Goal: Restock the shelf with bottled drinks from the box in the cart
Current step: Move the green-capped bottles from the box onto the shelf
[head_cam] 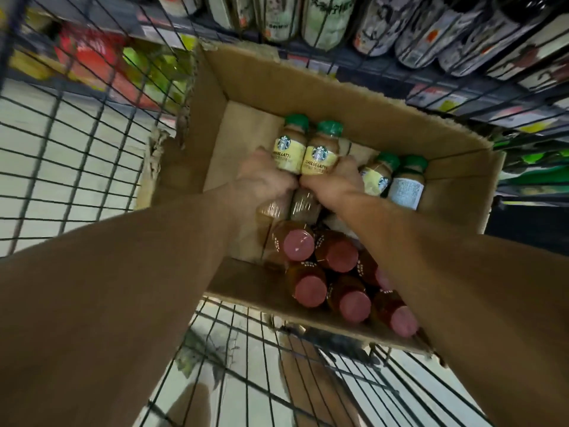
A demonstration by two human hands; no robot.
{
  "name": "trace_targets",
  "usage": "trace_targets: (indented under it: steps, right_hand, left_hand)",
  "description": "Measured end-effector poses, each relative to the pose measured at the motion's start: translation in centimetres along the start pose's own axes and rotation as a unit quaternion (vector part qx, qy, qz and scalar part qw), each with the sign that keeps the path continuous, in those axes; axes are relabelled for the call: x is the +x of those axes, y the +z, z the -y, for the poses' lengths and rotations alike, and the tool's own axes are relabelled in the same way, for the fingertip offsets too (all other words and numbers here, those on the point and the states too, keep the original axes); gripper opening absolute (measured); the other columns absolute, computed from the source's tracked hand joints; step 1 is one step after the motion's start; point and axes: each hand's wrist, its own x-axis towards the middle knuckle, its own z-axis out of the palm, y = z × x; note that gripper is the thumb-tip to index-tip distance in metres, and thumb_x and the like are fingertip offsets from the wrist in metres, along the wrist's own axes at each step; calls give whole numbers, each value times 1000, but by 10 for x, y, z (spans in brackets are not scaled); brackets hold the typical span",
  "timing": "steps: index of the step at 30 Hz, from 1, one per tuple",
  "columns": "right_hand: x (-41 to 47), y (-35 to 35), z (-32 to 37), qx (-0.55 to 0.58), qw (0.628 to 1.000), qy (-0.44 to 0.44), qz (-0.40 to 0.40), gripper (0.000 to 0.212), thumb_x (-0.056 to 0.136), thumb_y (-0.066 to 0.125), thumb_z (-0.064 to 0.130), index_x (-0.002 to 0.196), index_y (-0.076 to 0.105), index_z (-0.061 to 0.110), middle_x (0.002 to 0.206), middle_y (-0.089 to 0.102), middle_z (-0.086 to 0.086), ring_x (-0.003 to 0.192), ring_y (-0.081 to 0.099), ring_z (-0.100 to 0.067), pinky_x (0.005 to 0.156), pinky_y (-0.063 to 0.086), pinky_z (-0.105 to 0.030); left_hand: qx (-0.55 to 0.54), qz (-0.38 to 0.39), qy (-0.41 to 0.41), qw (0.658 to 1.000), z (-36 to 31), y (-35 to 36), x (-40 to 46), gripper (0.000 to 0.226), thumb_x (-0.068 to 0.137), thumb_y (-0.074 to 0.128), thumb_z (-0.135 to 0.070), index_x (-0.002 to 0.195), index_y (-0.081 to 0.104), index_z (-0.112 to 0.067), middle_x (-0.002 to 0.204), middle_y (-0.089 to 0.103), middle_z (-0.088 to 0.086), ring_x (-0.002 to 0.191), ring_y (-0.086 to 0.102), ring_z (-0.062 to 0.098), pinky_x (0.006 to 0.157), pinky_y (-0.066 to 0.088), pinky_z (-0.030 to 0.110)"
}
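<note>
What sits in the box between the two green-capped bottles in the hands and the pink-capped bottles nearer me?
In the head view, two brown bottles lying under the wrists; their caps are hidden.

Fingers of left hand point(261, 177) and right hand point(331, 180) hidden behind 2 green-capped bottles point(303, 152). Lower bodies of pink-capped bottles point(320, 266) hidden by arms and box point(308, 90) wall. Shelf bottles point(385, 23) blurred, cut off at top edge; labels unreadable.

A cardboard box point(255, 87) is carried in the wire cart point(77, 143); bottles are lined up on the far shelf point(385, 66).
</note>
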Motion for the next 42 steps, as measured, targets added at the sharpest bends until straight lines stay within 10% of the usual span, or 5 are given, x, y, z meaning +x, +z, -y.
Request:
trace_targets:
  steps: [10, 20, 24, 28, 42]
  right_hand:
    - [-123, -21, 90, 0, 988, -150, -43, 75, 65, 83, 29, 127, 43, 15, 109, 63, 1, 101, 61, -19, 88, 50, -34]
    - [-330, -23, 236, 118, 940, -313, -67, 69, 60, 83, 21, 118, 45, 22, 109, 64, 7, 99, 64, -8, 90, 54, -36]
    - [-415, -35, 297, 115, 907, -398, -76, 66, 73, 81, 17, 128, 45, 14, 113, 59, 8, 92, 59, -1, 76, 48, -17]
    - [-487, -40, 351, 129, 874, -457, -99, 59, 70, 84, 18, 118, 50, 18, 110, 63, 7, 98, 62, -7, 87, 54, -32]
    - [-624, -31, 453, 149, 807, -561, -107, 55, 76, 81, 20, 122, 50, 20, 114, 63, 8, 100, 60, -2, 73, 49, -16]
  left_hand:
    - [-113, -115, 51, 986, 1, -101, -95, 84, 59, 88, -37, 122, 42, -7, 114, 62, 6, 106, 61, 24, 80, 49, 30]
    - [-191, -277, 220, 915, 9, -287, -283, 65, 57, 90, -38, 102, 50, -15, 97, 64, -2, 92, 61, 16, 80, 52, 37]
    - [-196, -322, 288, 880, 9, -367, -351, 62, 59, 90, -42, 101, 49, -20, 89, 56, -15, 88, 57, 7, 72, 46, 24]
    - [-193, -358, 344, 846, 2, -438, -412, 57, 64, 88, -39, 106, 53, -23, 90, 56, -17, 85, 54, 3, 64, 41, 10]
    - [-177, -433, 414, 781, 8, -573, -508, 62, 63, 86, -46, 112, 60, -21, 108, 64, -4, 101, 59, 10, 83, 51, 27]
